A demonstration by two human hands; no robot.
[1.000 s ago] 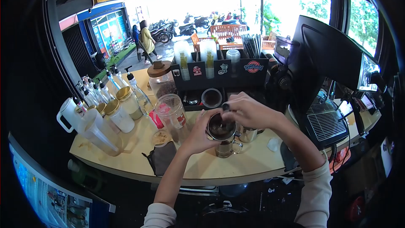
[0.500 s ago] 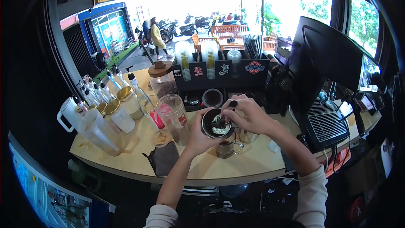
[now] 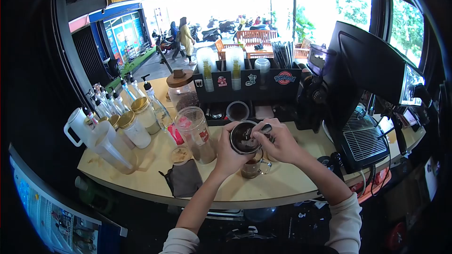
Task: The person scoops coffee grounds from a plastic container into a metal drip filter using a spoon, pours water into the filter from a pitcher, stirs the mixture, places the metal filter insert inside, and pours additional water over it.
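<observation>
My left hand (image 3: 229, 156) is wrapped around a round, dark-rimmed cup (image 3: 243, 136), tilted so that its opening faces me. Dark contents show inside it. The fingers of my right hand (image 3: 281, 145) are closed on a spoon (image 3: 266, 128), whose dark end sticks up above them; its lower part goes into the cup and is mostly hidden. Just below the cup stands a clear glass mug (image 3: 252, 169) with brown liquid. A tall clear plastic pitcher (image 3: 197, 136) is left of my left hand.
A dark folded cloth (image 3: 185, 178) lies near the counter's front edge. Pump bottles, gold-lidded jars (image 3: 135, 129) and a plastic jug (image 3: 113, 148) crowd the left. Behind is a black organizer (image 3: 245, 87) with stacked cups; a coffee machine (image 3: 360, 136) stands right. Two people walk outside.
Both hands have shifted slightly right with the cup. The spoon's upper end has swung lower and to the right. Dark contents now cover the bright inside seen earlier.
</observation>
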